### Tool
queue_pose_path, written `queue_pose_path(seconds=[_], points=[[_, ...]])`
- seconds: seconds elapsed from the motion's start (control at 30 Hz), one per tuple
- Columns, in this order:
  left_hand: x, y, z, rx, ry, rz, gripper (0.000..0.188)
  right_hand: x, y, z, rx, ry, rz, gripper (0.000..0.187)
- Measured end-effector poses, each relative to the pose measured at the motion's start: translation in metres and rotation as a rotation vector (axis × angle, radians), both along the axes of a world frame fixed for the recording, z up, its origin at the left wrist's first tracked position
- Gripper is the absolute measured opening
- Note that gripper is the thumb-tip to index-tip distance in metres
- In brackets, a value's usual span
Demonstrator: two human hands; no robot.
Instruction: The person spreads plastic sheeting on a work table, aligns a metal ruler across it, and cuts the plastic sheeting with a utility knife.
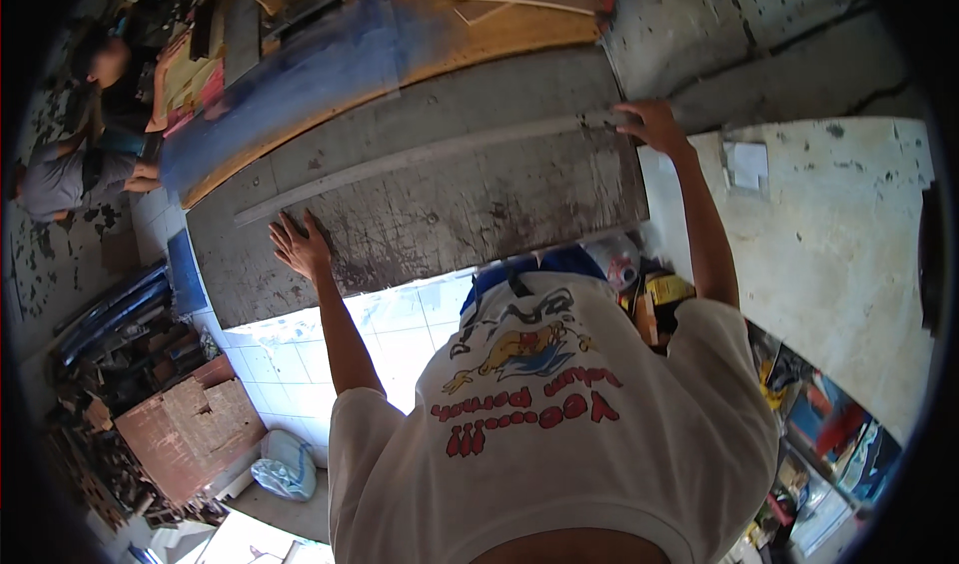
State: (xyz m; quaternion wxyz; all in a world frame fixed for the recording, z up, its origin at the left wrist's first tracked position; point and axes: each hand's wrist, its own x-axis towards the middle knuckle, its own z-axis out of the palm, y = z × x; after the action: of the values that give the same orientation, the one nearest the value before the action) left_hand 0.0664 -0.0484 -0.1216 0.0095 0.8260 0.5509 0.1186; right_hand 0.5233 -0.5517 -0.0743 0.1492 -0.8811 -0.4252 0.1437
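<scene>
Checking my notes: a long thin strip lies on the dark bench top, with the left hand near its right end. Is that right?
No: the head view shows the left hand near the left end of the long thin strip, which does lie on the dark bench top.

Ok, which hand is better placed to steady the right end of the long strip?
Probably the right hand: its fingers are by that end of the long strip, though contact is unclear. The left hand lies spread on the dark benchtop, near the strip's other end.
</scene>
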Motion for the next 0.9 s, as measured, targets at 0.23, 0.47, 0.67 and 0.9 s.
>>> queue_pose_path(seconds=[0.23,0.47,0.67,0.9], points=[[-0.003,0.001,-0.003,-0.006,0.016,0.02,0.068,-0.009,0.012,0.017,-0.087,-0.017,-0.02,0.042],[-0.001,0.004,-0.004,-0.004,-0.003,0.005,0.068,0.004,0.022,0.004,-0.062,-0.059,0.015,0.041],[0.001,-0.002,0.014,0.059,0.095,0.021,0.063,0.02,0.023,-0.008,0.113,0.011,0.072,0.044],[-0.002,-0.002,0.014,0.016,-0.04,0.044,0.068,0.02,0.02,0.002,0.086,-0.004,0.16,0.045]])
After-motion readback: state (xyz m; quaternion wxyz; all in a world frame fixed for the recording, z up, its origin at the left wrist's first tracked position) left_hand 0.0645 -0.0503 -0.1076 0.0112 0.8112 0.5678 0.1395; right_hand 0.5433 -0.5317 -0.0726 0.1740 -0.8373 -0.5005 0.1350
